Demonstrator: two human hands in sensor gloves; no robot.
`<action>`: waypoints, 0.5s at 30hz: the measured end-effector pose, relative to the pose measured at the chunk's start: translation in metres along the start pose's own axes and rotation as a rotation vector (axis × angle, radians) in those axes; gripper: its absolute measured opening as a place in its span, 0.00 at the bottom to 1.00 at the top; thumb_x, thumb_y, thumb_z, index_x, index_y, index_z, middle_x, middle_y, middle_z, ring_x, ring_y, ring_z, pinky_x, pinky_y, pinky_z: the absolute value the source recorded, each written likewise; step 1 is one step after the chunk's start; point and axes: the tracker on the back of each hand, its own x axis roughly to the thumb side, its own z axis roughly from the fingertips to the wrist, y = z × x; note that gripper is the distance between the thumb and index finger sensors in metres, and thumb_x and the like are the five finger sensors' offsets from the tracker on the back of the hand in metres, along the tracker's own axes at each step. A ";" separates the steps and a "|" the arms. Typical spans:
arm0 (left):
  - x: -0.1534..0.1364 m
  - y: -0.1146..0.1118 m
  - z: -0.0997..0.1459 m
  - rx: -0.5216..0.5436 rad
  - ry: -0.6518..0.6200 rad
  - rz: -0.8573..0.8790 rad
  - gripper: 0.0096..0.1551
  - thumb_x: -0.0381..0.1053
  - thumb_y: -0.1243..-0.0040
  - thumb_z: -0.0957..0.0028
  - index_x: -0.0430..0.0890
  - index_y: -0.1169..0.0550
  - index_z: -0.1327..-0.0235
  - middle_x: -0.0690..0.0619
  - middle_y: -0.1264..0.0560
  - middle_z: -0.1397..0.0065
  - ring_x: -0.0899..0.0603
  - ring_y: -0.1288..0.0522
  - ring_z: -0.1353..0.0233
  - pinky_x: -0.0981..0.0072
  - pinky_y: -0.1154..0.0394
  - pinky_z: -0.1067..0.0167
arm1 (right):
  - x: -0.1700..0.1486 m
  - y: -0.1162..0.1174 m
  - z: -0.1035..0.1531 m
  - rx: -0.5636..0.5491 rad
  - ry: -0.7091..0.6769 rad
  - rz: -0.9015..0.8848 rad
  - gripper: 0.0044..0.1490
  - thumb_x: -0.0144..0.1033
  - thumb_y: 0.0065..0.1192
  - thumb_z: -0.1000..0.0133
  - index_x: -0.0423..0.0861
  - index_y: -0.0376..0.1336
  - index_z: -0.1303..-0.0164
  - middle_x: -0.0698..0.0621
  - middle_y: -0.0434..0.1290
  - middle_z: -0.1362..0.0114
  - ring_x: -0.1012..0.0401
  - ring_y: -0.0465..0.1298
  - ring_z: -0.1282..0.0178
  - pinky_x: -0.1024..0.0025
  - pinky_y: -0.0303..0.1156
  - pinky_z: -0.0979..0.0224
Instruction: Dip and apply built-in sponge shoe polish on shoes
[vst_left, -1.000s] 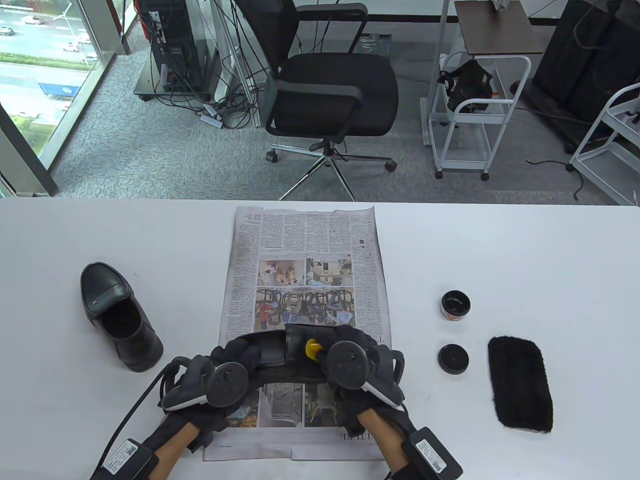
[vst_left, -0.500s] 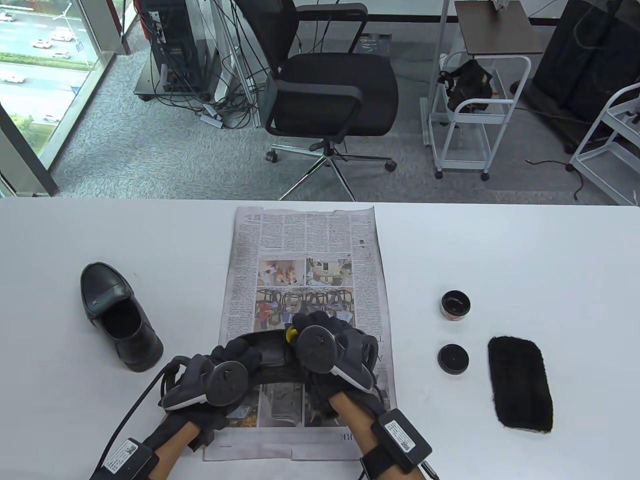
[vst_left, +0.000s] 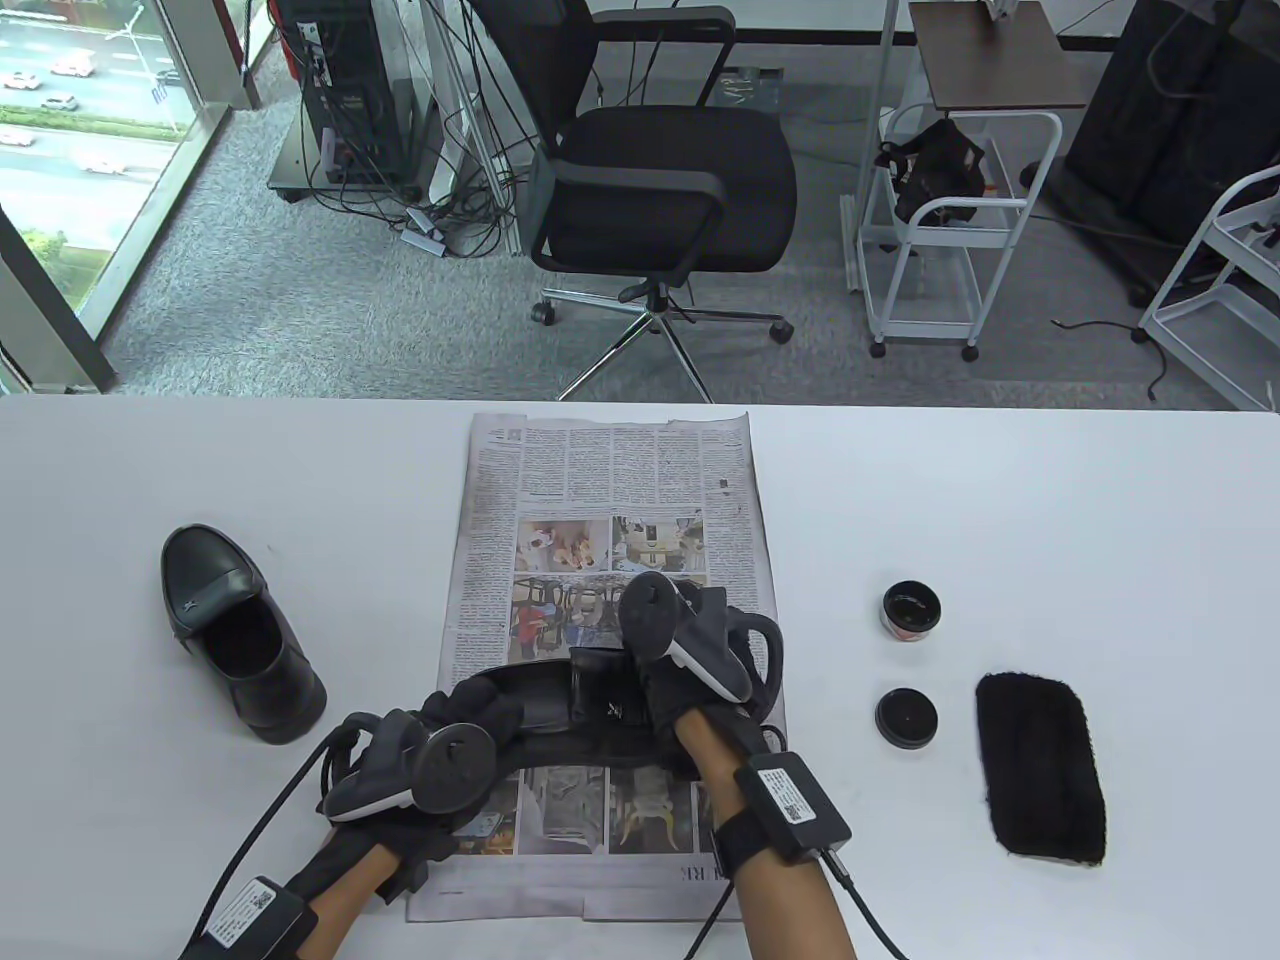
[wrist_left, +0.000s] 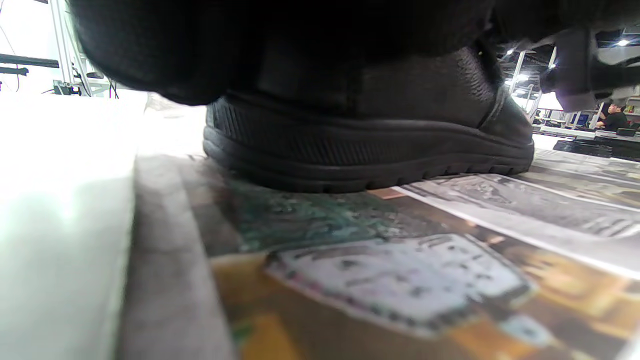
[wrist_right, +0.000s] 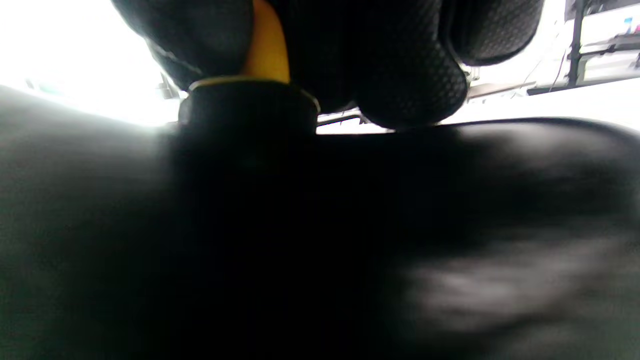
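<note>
White counter (vst_left: 1000, 480) carries everything, and the newspaper (vst_left: 610, 480) spread down its middle is the landmark. On the near half of that sheet lies the shoe (vst_left: 560, 705) being polished, a black leather loafer with a thick ribbed rubber sole; it looks stiff at the sole and heel, softer and smooth across the upper, so likely slick once polish is on. The heel end seems the safest hold, and the left hand (vst_left: 440, 755) grips there, fingers curled around it. A second shoe (vst_left: 235, 630) stands left of the newspaper. Right of it sit a black cloth (vst_left: 1040, 765), the open polish tin (vst_left: 911, 610) and its lid (vst_left: 906, 717). The right hand (vst_left: 690, 650) pinches the small yellow-handled sponge applicator (wrist_right: 250, 100), light and squashy by its look, pressed onto the upper.
</note>
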 end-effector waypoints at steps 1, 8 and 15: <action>0.000 0.000 0.000 -0.001 0.000 0.001 0.27 0.58 0.52 0.35 0.48 0.38 0.28 0.46 0.44 0.24 0.30 0.27 0.41 0.36 0.28 0.41 | -0.004 -0.001 0.002 -0.002 0.005 0.014 0.29 0.43 0.64 0.51 0.45 0.69 0.41 0.45 0.78 0.48 0.48 0.80 0.52 0.39 0.70 0.33; 0.000 0.000 0.000 -0.004 0.002 0.001 0.28 0.59 0.52 0.35 0.48 0.38 0.28 0.46 0.45 0.24 0.30 0.27 0.41 0.35 0.28 0.41 | -0.028 -0.012 0.020 0.023 0.058 0.097 0.27 0.44 0.65 0.53 0.44 0.71 0.46 0.45 0.80 0.53 0.51 0.81 0.59 0.43 0.74 0.38; 0.001 -0.001 0.000 -0.001 0.002 0.004 0.28 0.59 0.52 0.35 0.47 0.38 0.28 0.47 0.44 0.24 0.29 0.27 0.40 0.35 0.28 0.41 | -0.024 -0.014 0.042 0.018 -0.002 0.142 0.27 0.47 0.65 0.51 0.44 0.72 0.48 0.46 0.81 0.55 0.53 0.82 0.61 0.45 0.76 0.41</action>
